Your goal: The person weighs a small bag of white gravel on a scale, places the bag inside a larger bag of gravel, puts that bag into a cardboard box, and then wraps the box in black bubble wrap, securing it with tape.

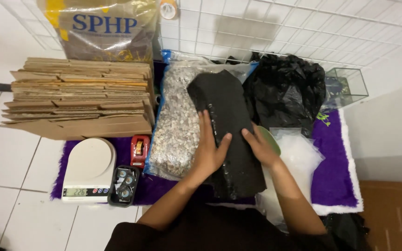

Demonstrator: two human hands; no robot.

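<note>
A long black bag-like bundle [226, 111] lies lengthwise in front of me, partly over a clear bag of small pebbles [177, 125]. My left hand [210, 146] lies flat on the bundle's left side, fingers spread. On its right edge my right hand [259, 144] presses down, with a green round object [271, 138] just behind the fingers. Neither hand closes around anything.
A stack of flat cardboard [77, 95] lies at the left, a large printed sack [101, 28] behind it. A white kitchen scale [87, 169], a red tape dispenser [139, 149] and a small black tray [123, 185] sit on a purple mat [333, 167]. Black plastic bags [287, 88], clear bags [298, 155] and a glass box [347, 86] are at the right.
</note>
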